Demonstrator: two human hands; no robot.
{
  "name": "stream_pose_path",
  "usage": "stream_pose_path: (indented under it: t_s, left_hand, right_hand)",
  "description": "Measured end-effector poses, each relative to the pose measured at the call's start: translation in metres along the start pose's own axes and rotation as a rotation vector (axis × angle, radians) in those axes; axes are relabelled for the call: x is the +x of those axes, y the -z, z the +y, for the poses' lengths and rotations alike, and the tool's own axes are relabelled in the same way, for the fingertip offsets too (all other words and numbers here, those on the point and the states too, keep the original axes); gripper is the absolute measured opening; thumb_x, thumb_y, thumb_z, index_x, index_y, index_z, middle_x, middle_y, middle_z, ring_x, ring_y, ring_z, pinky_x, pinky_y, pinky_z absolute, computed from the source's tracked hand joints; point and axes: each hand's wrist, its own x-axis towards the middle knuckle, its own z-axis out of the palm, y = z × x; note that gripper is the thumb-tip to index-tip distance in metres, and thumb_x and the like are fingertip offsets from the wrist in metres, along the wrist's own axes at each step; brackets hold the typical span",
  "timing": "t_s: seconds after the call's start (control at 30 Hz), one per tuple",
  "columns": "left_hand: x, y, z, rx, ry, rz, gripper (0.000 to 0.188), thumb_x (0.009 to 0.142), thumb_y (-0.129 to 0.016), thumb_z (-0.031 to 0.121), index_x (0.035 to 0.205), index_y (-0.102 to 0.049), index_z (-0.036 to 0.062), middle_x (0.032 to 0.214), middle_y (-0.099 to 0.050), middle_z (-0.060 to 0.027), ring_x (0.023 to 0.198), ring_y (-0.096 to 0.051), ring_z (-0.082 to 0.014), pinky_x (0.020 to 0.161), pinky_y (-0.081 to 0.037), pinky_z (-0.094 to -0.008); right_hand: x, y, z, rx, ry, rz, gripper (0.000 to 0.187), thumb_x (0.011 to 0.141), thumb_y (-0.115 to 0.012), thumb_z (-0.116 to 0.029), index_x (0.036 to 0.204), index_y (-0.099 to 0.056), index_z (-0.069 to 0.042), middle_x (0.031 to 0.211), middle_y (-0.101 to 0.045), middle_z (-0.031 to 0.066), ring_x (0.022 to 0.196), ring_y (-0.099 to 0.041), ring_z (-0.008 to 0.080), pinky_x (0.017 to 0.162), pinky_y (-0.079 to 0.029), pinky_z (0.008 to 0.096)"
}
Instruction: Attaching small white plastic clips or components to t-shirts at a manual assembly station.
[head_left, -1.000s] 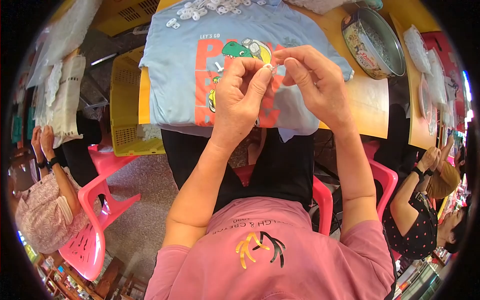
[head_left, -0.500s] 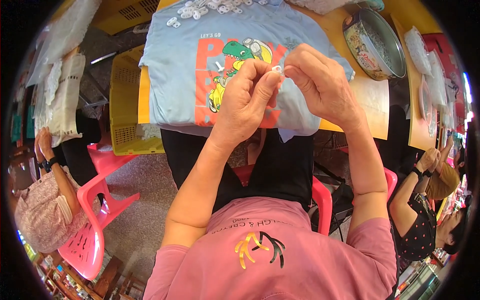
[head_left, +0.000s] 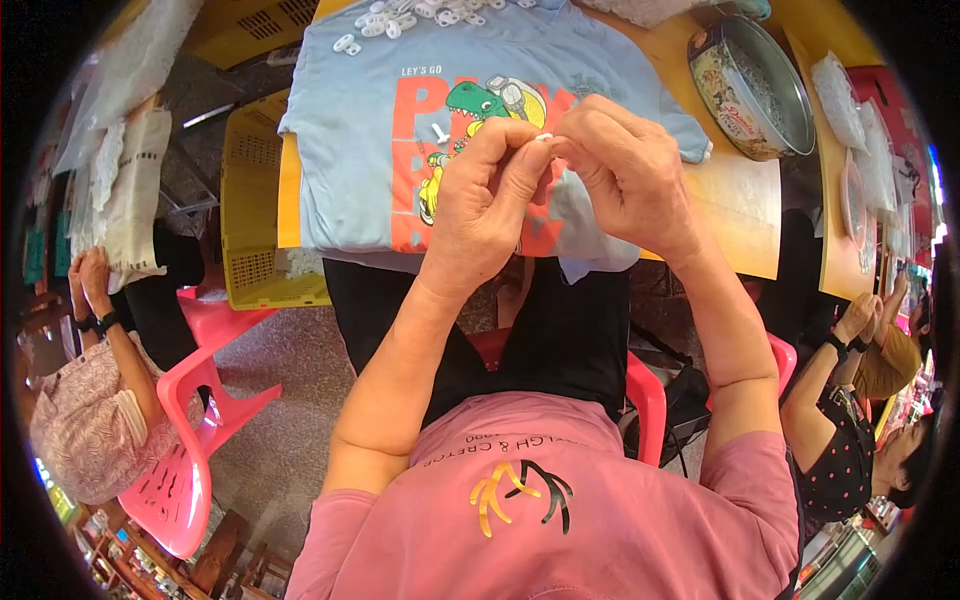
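Observation:
My left hand (head_left: pixel 478 210) pinches a small white plastic part (head_left: pixel 545 138) between thumb and forefinger, most of it covered by the fingertips. Against it, from the other side, press the closed fingertips of my right hand (head_left: pixel 632 185); anything between them is hidden. Both hands are above a light blue T-shirt (head_left: pixel 340 170) with a dinosaur print, spread over the table. One loose white T-shaped piece (head_left: pixel 441 133) lies on the cloth left of my fingers. Several white plastic parts with holes (head_left: pixel 395 22) are heaped at the shirt's far edge.
At the far right of the yellow table (head_left: pixel 745 210) stands an oval tin (head_left: pixel 735 95) holding many small pieces. A yellow crate (head_left: pixel 255 180) is on the left, near a pink plastic chair (head_left: pixel 195 450). Other people's hands work at both sides (head_left: pixel 92 285).
My right hand has moved slightly down and left, its fingertips now meeting those of the left. The white part is turned and less of it shows.

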Motion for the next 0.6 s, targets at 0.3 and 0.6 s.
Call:
stream_pose_path:
  t_s: [0.3, 0.6]
  left_hand:
    - [0.002, 0.000, 0.000, 0.032, 0.031, 0.016, 0.010, 0.101, -0.054, 0.011, 0.097, -0.056, 0.0018, 0.076, -0.054, 0.0020, 0.067, -0.047, -0.0043, 0.059, -0.040, -0.0204]
    - [0.002, 0.000, -0.003, 0.017, 0.032, 0.017, 0.011, 0.100, -0.055, 0.014, 0.096, -0.056, 0.0034, 0.076, -0.051, 0.0046, 0.066, -0.044, -0.0030, 0.058, -0.038, -0.0200]
  right_hand:
    - [-0.002, -0.001, 0.002, 0.037, -0.093, -0.034, 0.003, 0.092, -0.058, -0.001, 0.095, -0.058, 0.000, 0.075, -0.054, 0.0109, 0.063, -0.055, 0.0281, 0.055, -0.043, 0.0339]
    - [0.004, 0.024, 0.004, -0.102, -0.020, -0.160, 0.012, 0.096, -0.058, -0.014, 0.098, -0.060, -0.002, 0.079, -0.058, 0.0124, 0.070, -0.058, 0.0322, 0.061, -0.046, 0.0378]
